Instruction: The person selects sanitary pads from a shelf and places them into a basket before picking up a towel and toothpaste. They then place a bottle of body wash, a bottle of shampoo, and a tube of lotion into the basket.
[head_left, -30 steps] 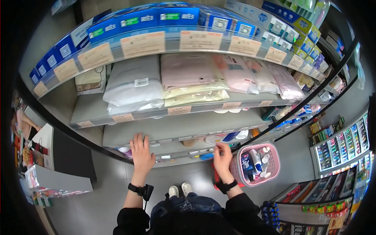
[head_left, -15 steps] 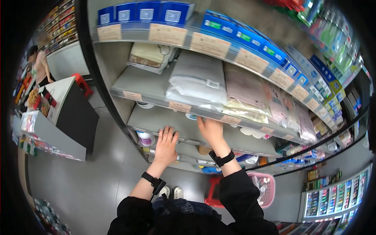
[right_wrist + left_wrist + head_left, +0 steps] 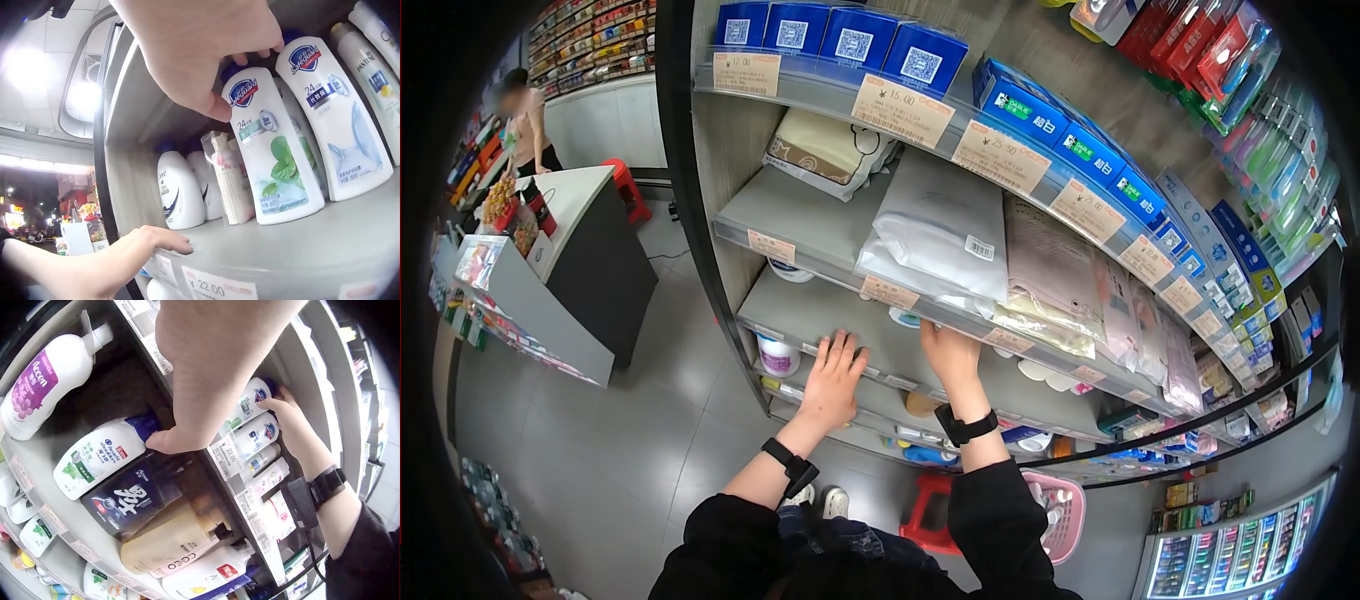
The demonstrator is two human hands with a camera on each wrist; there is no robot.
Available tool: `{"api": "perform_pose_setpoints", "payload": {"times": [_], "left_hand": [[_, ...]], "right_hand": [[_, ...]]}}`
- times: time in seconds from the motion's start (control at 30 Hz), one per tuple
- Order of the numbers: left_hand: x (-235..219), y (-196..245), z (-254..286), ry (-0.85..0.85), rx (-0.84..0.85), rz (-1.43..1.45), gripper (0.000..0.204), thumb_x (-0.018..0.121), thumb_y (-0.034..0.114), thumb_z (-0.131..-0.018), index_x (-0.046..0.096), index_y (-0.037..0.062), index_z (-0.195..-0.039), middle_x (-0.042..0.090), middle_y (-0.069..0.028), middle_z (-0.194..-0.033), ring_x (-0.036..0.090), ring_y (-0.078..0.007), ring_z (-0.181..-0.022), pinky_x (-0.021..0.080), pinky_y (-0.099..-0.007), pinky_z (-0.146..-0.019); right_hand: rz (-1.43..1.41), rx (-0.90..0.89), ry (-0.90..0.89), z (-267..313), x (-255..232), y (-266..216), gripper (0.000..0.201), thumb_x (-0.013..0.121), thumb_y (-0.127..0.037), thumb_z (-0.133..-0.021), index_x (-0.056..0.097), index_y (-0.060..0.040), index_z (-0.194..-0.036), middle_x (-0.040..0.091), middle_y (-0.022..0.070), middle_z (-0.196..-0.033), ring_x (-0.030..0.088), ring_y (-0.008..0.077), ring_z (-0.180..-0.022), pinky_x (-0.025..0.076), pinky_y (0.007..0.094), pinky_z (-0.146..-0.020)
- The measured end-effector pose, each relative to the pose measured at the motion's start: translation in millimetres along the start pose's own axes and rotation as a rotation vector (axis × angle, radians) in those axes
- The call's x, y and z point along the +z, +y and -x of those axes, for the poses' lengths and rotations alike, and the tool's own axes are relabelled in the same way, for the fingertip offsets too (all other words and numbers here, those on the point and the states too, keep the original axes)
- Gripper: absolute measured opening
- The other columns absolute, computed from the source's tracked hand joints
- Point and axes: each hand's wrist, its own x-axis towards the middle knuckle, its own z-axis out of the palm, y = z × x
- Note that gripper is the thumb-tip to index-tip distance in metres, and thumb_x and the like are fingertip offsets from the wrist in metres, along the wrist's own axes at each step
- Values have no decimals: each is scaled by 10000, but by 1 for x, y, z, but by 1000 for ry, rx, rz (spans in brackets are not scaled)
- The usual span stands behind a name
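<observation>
My right hand [image 3: 953, 358] reaches under the shelf of wrapped textiles. In the right wrist view the same hand [image 3: 194, 50] grips the blue-capped top of a white Safeguard bottle [image 3: 269, 156] with green leaves, thumb in front. The bottle stands upright beside another Safeguard bottle [image 3: 337, 119] with a blue design. My left hand [image 3: 830, 385] rests at the shelf's front edge, fingers extended. In the left wrist view, the left hand [image 3: 206, 375] has its thumb over the edge, above a lower shelf where a head & shoulders bottle [image 3: 100, 456] lies in view.
Wrapped textiles [image 3: 935, 230] and blue toothpaste boxes [image 3: 1030, 115] fill the shelves above. A red stool [image 3: 930, 515] and a pink basket [image 3: 1072, 525] with items stand on the floor. A person [image 3: 528, 130] is by the counter [image 3: 585, 220] at far left.
The head view has turned left. My right hand has moved from near the basket up to the shelf and now grips the bottle. The left hand stays near the shelf edge.
</observation>
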Motion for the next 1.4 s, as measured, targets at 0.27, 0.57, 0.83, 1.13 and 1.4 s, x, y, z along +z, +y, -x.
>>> {"api": "perform_pose_setpoints", "payload": {"times": [0.27, 0.57, 0.83, 1.13, 1.4], "left_hand": [[-1, 2, 1, 21, -3, 13, 752, 675, 171, -671, 398, 32, -1357, 341, -216, -1426, 229, -384, -1400, 125, -515, -1168], [-1, 3, 0, 33, -13, 20, 748, 679, 154, -658, 404, 34, -1343, 354, -213, -1408, 240, -382, -1392, 129, -514, -1167], [3, 2, -1, 67, -12, 18, 753, 681, 153, -655, 404, 35, -1345, 358, -213, -1398, 237, -383, -1393, 132, -518, -1167], [1, 3, -2, -13, -26, -23, 819, 715, 206, -676, 351, 64, -1396, 347, -198, -1427, 233, -368, -1402, 126, -510, -1170], [4, 3, -2, 66, -18, 11, 829, 701, 180, -655, 351, 52, -1396, 356, -201, -1418, 248, -374, -1394, 134, -504, -1170]], "right_hand": [[-65, 123, -142, -18, -1, 0, 187, 622, -172, -841, 671, -19, -937, 670, 177, -932, 615, 391, -878, 480, 475, -777], [-251, 147, 91, -1, 9, -4, 229, 661, -160, -829, 634, 27, -957, 660, 185, -913, 607, 392, -872, 475, 440, -789], [-383, 316, 233, 3, 20, -7, 334, 712, -105, -812, 574, 27, -1086, 618, 159, -1029, 583, 314, -951, 439, 415, -875], [-570, 457, 371, 11, 10, -23, 500, 803, -109, -732, 548, 22, -1142, 598, 138, -1156, 577, 267, -1045, 424, 369, -940], [-434, 98, 122, 63, -20, -18, 515, 857, -101, -609, 609, -49, -1057, 641, 142, -1086, 629, 324, -1016, 506, 387, -839]]}}
